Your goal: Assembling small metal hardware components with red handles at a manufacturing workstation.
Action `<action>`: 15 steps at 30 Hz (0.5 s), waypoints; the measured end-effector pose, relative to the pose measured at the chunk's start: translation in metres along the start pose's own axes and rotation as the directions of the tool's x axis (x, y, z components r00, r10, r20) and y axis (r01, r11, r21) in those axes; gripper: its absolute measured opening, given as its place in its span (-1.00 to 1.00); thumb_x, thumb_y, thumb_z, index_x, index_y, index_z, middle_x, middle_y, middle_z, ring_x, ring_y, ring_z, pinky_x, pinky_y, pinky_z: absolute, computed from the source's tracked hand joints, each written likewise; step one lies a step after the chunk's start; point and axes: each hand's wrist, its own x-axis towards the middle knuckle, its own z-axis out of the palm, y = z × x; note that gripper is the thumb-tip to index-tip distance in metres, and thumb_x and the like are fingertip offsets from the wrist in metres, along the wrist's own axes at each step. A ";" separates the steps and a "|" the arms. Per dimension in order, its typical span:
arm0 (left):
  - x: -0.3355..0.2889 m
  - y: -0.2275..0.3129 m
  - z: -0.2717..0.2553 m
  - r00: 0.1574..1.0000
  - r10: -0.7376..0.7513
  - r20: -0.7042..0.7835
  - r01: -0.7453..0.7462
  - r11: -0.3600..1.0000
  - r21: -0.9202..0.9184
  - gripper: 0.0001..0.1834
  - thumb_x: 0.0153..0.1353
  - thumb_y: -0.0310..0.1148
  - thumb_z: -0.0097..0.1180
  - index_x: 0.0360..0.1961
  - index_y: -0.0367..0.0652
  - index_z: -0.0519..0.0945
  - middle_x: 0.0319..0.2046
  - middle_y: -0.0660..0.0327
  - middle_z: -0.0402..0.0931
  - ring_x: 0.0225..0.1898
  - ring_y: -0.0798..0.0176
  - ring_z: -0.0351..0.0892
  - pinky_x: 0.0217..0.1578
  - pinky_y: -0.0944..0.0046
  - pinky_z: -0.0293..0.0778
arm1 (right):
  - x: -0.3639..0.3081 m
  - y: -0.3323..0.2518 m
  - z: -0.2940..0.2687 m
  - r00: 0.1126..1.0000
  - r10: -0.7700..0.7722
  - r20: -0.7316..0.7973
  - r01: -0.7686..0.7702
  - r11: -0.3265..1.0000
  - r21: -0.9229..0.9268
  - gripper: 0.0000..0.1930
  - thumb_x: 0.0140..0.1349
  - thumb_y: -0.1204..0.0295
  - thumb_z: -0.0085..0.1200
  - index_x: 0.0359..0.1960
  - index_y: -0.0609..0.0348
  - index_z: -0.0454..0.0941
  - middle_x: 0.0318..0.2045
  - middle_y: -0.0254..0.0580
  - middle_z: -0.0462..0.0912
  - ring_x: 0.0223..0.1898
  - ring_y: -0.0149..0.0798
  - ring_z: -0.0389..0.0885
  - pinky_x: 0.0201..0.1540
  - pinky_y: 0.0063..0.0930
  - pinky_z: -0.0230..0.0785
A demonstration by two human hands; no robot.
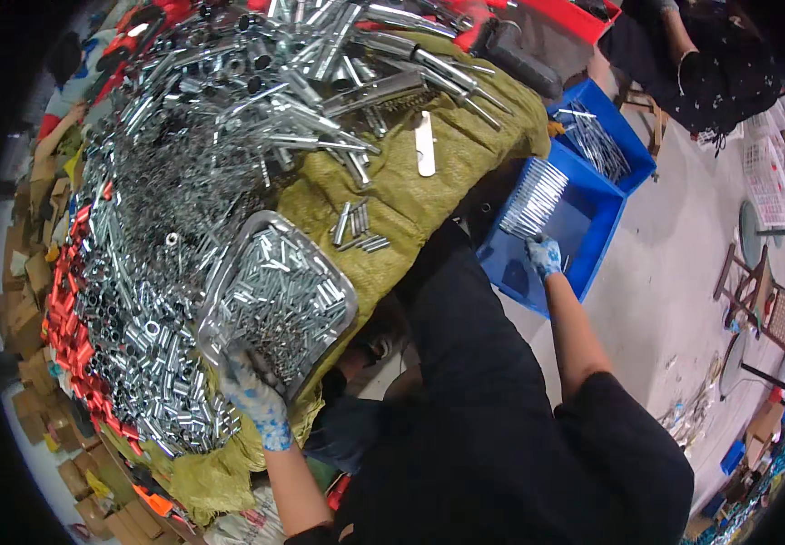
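My left hand (261, 404), in a blue-and-white patterned glove, is at the near corner of a metal tray (349, 295) heaped with short silver pins and small screws (283, 291). Its fingers are dark and partly lost against the parts, so their grip cannot be told. Off to the right, my right hand (546, 256), gloved alike, reaches into a blue crate (603, 238). Its fingertips are drawn together at the near end of a neat row of silver metal tubes (536, 197); whatever they pinch is too small to make out.
A yellow-green woven sack (401, 222) covers the work surface under piled metal parts (192, 136). Red pieces (70, 318) line the left side. Beyond my crate, another blue crate (637, 168) holds long rods (592, 141). A co-worker (719, 73) is at upper right; chairs (765, 304) stand farther right.
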 end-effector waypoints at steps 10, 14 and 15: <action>-0.002 -0.019 -0.008 0.983 0.178 -0.050 -0.169 0.975 0.144 -0.43 0.23 0.01 0.05 0.03 -0.29 0.39 -0.40 0.33 0.40 -0.49 0.49 0.30 -0.51 0.48 0.22 | 0.005 -0.036 0.055 0.979 -0.190 -0.072 0.112 0.802 -0.587 -0.76 0.18 0.35 -0.10 -0.26 0.08 0.62 -0.24 0.06 0.64 -0.16 0.07 0.62 -0.07 -0.09 0.44; 0.005 -0.041 -0.011 0.958 0.263 -0.115 -0.250 0.962 0.110 -0.42 0.26 -0.05 0.04 0.11 -0.29 0.33 -0.35 0.28 0.45 -0.53 0.46 0.35 -0.57 0.50 0.23 | 0.012 -0.033 0.067 0.983 -0.155 -0.096 0.071 0.808 -0.586 -0.73 0.23 0.39 -0.19 -0.27 0.08 0.63 -0.22 0.08 0.64 -0.17 0.10 0.63 -0.11 -0.08 0.46; 0.007 -0.044 -0.012 0.940 0.291 -0.180 -0.275 0.955 0.108 -0.40 0.24 -0.02 0.05 0.12 -0.28 0.33 -0.36 0.27 0.45 -0.56 0.46 0.34 -0.61 0.50 0.22 | 0.013 -0.030 0.067 0.988 -0.135 -0.073 0.063 0.792 -0.607 -0.73 0.23 0.39 -0.19 -0.27 0.09 0.63 -0.22 0.09 0.64 -0.16 0.10 0.63 -0.11 -0.07 0.46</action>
